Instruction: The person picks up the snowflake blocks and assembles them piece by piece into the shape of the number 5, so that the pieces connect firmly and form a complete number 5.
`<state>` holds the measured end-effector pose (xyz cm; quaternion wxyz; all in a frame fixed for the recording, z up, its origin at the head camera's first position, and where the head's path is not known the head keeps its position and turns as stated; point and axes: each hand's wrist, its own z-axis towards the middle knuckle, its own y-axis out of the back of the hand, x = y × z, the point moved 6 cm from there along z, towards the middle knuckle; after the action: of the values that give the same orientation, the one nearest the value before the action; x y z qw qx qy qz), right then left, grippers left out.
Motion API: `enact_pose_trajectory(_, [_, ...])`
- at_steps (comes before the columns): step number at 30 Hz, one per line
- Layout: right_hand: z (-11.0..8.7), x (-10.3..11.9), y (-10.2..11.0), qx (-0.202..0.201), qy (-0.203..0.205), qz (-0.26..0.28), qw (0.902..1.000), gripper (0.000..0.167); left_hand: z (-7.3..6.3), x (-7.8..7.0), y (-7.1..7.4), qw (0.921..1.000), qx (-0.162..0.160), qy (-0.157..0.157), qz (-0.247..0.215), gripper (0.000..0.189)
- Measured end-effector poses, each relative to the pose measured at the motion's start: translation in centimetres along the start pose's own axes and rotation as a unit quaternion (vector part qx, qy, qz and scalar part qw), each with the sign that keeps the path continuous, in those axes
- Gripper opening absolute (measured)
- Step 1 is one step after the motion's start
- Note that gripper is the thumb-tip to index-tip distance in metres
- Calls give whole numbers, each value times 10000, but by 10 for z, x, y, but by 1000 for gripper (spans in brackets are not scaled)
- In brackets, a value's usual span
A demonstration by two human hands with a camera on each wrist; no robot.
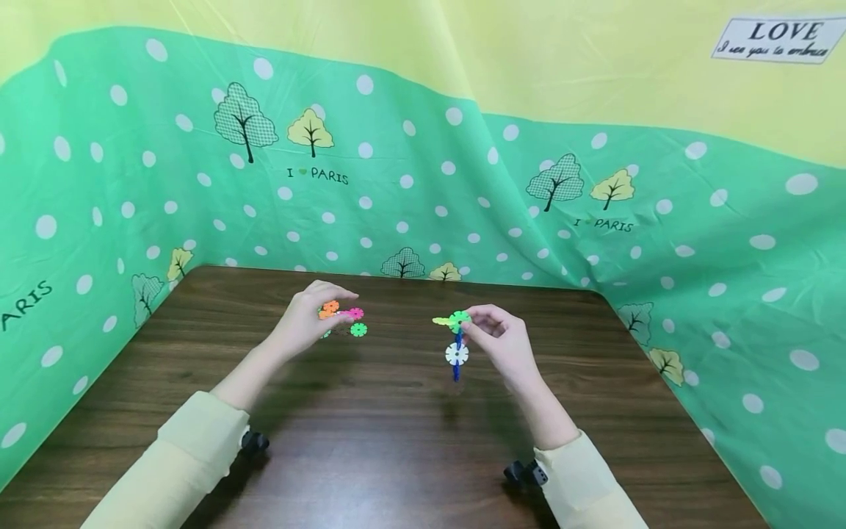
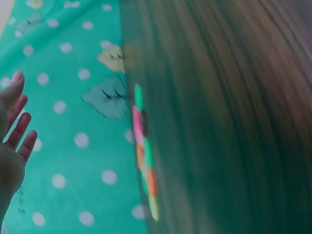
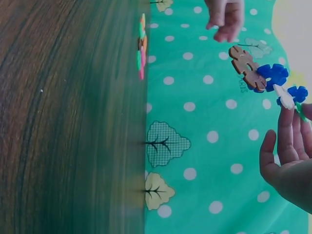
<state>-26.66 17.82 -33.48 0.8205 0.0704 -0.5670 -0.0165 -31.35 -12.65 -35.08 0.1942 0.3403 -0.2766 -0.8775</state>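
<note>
My right hand is raised over the table, its thumb and fingers pinching a chain of joined plastic snowflake discs. Green, yellow, white and blue discs show there in the head view; a brown disc also appears at one end in the right wrist view. My left hand hovers over a small group of loose snowflake discs in green, orange and pink. Its fingers are apart with nothing between them in the left wrist view. The hand partly covers the group in the head view.
The dark wooden table has its far edge against a green and yellow patterned cloth, which also hangs along both sides. A black wrist camera is on the left sleeve and another camera on the right.
</note>
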Motion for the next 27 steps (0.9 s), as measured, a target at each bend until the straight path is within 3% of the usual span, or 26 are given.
enact_pose_trajectory(8, [1,-3,1,154,-94,-28,9998,23,-11,42,-4,9968,686,-49,417,41])
enact_pose_trajectory(14, [2,-4,-1,218,-156,-144,9995,22,-20,69,-11,9895,1327,284,494,43])
enact_pose_trajectory(20, [2,-4,-2,179,-250,-302,9991,19,-19,86,-16,9813,1634,347,956,43])
enact_pose_trajectory(27, [5,-7,-3,94,-356,-355,9987,18,-13,98,-22,9731,1956,588,1066,38])
